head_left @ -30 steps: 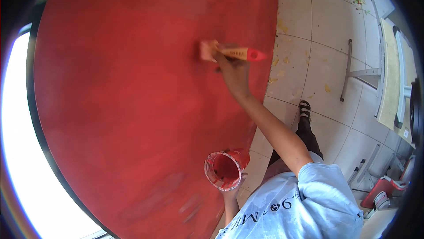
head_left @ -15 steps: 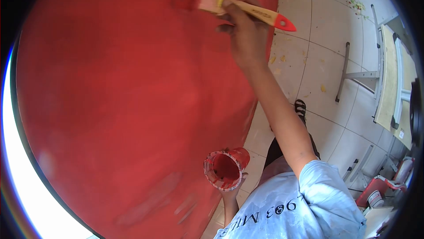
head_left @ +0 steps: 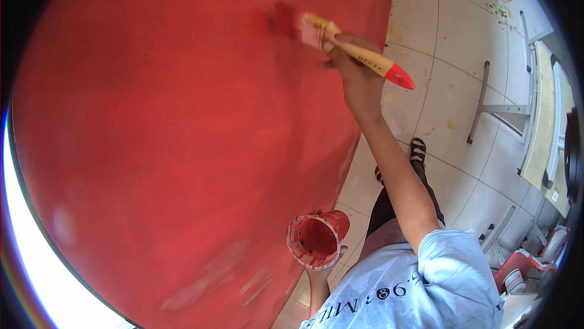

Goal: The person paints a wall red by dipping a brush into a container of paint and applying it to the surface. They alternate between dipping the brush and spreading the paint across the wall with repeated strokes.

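My right hand (head_left: 361, 82) is closed round the wooden handle of a wide paintbrush (head_left: 378, 63) with a red tip. The brush's red bristles, blurred, are at the large red surface (head_left: 182, 122), near its upper part; whether they touch it is hard to tell. Lower down, my left hand (head_left: 320, 273) holds a clear plastic cup (head_left: 341, 223) smeared with red paint, its open mouth facing me. Red paint coats the inside of the cup, which partly hides the left fingers. Paler streaks mark the red surface left of the cup.
White floor tiles (head_left: 453, 140) with yellowish spots lie to the right, under my sandalled feet (head_left: 417, 149). A folding metal frame with a pale board (head_left: 538, 128) stands at the far right. Below it is a red object (head_left: 514, 266). Bright light shows at the far left.
My right hand and the brush have moved down and slightly right in the view. The view itself has shifted a little; the cup stays in my left hand.
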`<state>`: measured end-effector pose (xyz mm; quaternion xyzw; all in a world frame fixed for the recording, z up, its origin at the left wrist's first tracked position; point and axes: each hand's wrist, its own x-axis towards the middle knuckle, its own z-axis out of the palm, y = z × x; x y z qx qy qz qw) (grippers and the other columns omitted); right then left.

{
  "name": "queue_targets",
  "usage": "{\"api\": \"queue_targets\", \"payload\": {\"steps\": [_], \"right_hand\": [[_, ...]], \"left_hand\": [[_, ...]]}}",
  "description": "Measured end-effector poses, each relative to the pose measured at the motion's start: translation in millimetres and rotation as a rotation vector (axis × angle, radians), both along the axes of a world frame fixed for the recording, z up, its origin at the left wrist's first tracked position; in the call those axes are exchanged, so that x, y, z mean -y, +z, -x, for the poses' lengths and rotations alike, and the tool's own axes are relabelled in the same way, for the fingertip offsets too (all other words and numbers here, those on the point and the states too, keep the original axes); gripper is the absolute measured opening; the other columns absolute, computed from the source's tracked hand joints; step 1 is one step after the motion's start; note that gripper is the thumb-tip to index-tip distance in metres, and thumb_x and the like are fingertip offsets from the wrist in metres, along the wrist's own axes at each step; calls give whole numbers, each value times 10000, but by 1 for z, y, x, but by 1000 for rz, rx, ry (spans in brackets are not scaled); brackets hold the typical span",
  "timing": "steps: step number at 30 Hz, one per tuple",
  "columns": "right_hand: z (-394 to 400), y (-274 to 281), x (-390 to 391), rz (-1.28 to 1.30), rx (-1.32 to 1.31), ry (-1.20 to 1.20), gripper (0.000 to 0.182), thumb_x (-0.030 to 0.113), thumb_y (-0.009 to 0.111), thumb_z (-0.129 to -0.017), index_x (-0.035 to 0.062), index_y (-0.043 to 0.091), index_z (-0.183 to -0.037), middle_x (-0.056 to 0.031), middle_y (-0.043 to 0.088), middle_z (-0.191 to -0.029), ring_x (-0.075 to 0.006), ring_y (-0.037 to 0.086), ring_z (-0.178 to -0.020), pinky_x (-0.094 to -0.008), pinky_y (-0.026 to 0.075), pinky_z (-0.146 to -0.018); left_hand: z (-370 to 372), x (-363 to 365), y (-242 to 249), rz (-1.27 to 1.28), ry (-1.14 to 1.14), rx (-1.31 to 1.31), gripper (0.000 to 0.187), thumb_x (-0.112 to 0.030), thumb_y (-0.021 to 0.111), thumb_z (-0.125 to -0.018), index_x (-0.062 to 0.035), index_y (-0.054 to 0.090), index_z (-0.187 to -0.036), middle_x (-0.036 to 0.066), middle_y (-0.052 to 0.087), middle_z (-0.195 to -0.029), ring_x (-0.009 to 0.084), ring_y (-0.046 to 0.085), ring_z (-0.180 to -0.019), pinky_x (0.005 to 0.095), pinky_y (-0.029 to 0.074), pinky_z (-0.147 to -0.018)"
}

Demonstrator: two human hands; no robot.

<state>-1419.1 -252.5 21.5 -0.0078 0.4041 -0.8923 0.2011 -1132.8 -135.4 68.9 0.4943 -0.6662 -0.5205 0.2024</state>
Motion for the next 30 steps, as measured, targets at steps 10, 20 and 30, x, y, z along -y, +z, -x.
{"api": "queue_targets", "payload": {"steps": [10,20,30], "right_hand": [[17,-1,-14,-283,-493,43,158,68,663,-751,5,609,-886,-50,618,-816,-114,605,-705,-225,516,-559],[35,4,23,-133,-558,27,130,77,649,-766,20,618,-878,-36,624,-838,-104,606,-735,-218,520,-568],[21,-3,17,-221,-479,141,106,75,631,-778,41,591,-870,-31,613,-838,-83,593,-723,-210,520,-548]], "left_hand": [[-10,-3,-5,-26,4,29,923,-234,843,-536,-57,324,-1278,112,430,-1270,240,437,-1159,375,390,-958],[0,-1,0,-26,9,11,903,-248,842,-539,-53,343,-1265,102,443,-1257,228,456,-1137,365,405,-942],[-21,-6,-16,22,8,16,887,-263,845,-535,-58,363,-1251,95,466,-1225,226,483,-1102,363,429,-914]]}}
